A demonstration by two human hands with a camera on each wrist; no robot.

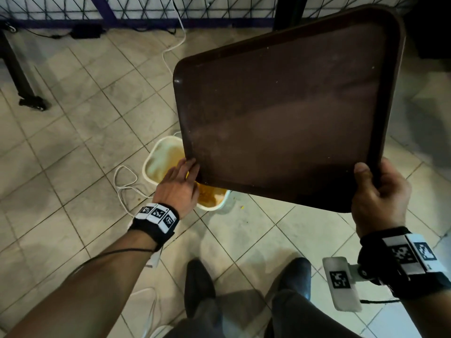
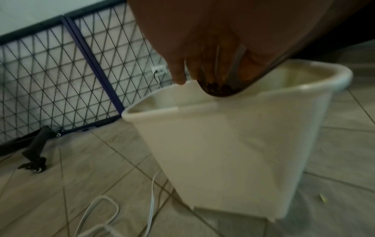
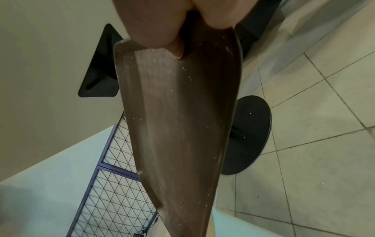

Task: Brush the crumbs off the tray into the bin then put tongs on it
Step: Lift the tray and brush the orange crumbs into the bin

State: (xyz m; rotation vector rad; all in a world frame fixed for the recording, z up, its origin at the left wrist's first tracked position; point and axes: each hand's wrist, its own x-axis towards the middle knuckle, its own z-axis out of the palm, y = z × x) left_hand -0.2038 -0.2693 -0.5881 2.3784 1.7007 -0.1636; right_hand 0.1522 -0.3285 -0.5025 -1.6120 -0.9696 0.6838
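At the far left a black table leg on a small castor [image 1: 31, 103] stands on the pale tiled floor [image 1: 73, 132], and behind it a dark wire-mesh fence [image 1: 61, 8] runs along the wall. White cables [image 1: 124, 181] lie in loops on the tiles near the bin.

The left hand [image 1: 179, 185] reaches down to the lowest corner of the tray. Its fingers [image 1: 192, 167] are nearly straight and lie flat on the tray surface; it does not grip anything. I judge that it is there to sweep the crumbs over the corner.

Under this corner stands the cream plastic bin with a rolled rim [image 2: 239, 150]. In the left wrist view the corner hangs just inside the bin mouth, so whatever slides off should fall in. Orange-yellow waste is visible inside the bin from the head view.

The dark brown rectangular plastic tray with a raised rim [image 1: 288, 113] is held in the air, tilted steeply, so that the crumbs run down to that one corner. Small pale specks [image 3: 183, 68] are scattered on its surface, so the brushing seems not finished.

At the right, the right hand [image 1: 380, 198] holds the near edge of the tray, thumb on top and fingers curled under the rim, carrying the weight.

A yellow crumb [image 1: 242, 207] lies on the floor beside the bin. The tongs are not in view.
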